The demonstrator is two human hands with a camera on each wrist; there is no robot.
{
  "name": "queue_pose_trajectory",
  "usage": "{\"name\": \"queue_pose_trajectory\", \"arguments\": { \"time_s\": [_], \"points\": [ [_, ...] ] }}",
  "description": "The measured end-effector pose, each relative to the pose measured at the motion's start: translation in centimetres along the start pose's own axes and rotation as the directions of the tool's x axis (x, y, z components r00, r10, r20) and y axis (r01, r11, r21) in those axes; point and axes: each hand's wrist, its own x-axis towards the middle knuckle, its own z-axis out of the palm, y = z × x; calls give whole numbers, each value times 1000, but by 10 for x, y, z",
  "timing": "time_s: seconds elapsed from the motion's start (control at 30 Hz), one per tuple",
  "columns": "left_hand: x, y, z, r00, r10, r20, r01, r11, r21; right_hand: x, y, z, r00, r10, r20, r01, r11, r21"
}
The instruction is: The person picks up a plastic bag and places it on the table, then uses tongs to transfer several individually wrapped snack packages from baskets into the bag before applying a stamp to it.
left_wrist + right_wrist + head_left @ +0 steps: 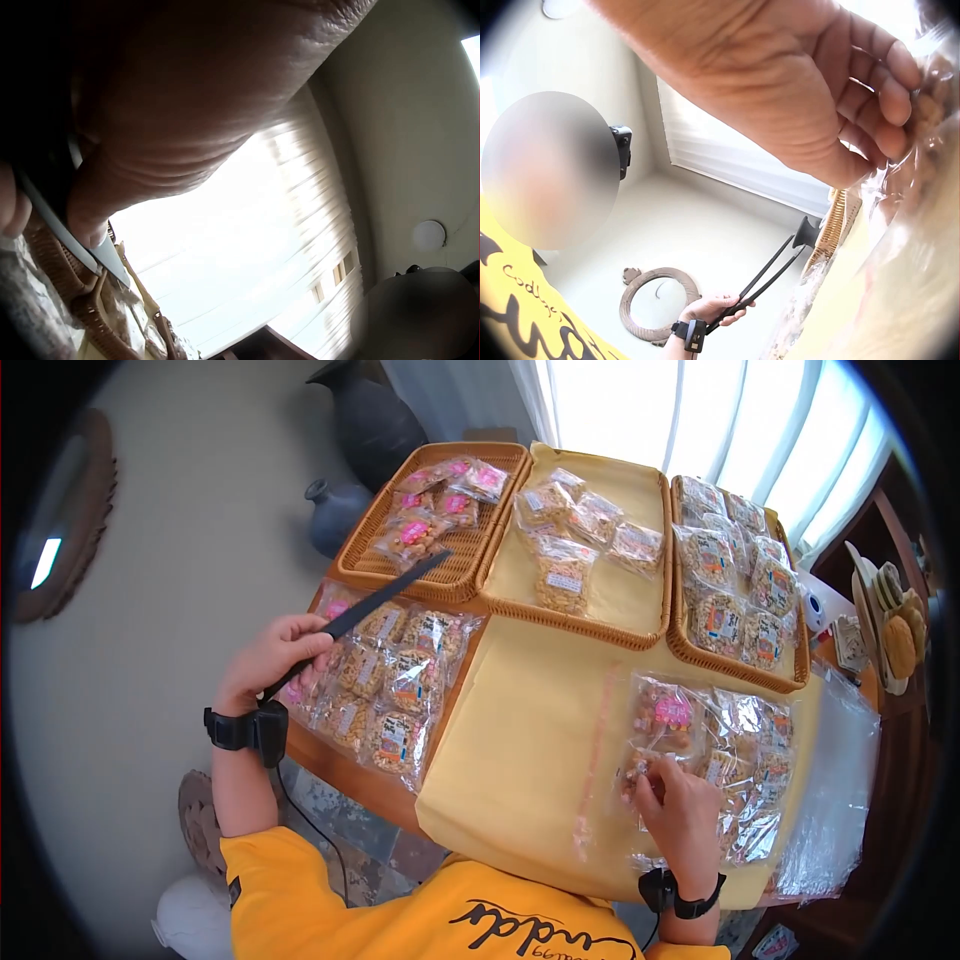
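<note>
1. Left hand (290, 650), at the left of the scene, is closed round black tongs (390, 595), which slant away over the left bag (405, 650) and end over the near right part of the left basket (465, 567); whether the tips touch it I cannot tell. The right hand (685, 805) is at the near right, fingers bent, thumb and fingertips gripping the clear film of the right bag (745, 710) at its left side.
2. Largest is the wooden bench (385, 795), its middle and right covered by a yellow cloth (520, 730).
3. Three wicker baskets stand along the far side. The left one holds packets with pink labels (412, 533), grouped towards its far right. The middle basket (575, 626) is lined in yellow and holds a loose group of packets with white labels (562, 580). The right basket (740, 677) holds packets set close together in columns (717, 622).
4. Next in size, the right bag lies on the cloth at the near right, with rows of packets in it, one pink-labelled at its far left corner. Clear plastic sheets (828, 790) lie just right of it.
5. The left bag, also filled with rows of packets, lies near the left basket.
6. Slimmer are the tongs, seen with two long arms in the right wrist view.
</note>
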Motion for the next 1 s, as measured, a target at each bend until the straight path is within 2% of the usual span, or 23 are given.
{"name": "queue_pose_trajectory", "arguments": {
  "time_s": [0.07,0.17,0.37,0.47,0.77,1.0],
  "points": [
    [1,-10,-23,981,-25,-193,26,1000,3,0,0,0,1000,-1,-3,1,1000,19],
    [-3,-11,-38,964,-86,-251,90,996,2,1,-2,-2,1000,-4,-6,4,1000,22],
    [11,-14,-48,954,-186,-233,203,978,51,1,-2,-2,1000,-20,-11,20,1000,22],
    [15,-12,-51,954,-198,-225,217,974,65,0,1,0,999,-30,-21,30,999,17],
    [21,-14,-54,972,-168,-164,162,985,-51,0,1,-1,1000,-19,3,18,1000,21],
    [54,-18,-45,986,-146,-85,135,983,-124,0,4,1,999,-37,-22,37,999,26]
  ]
}}
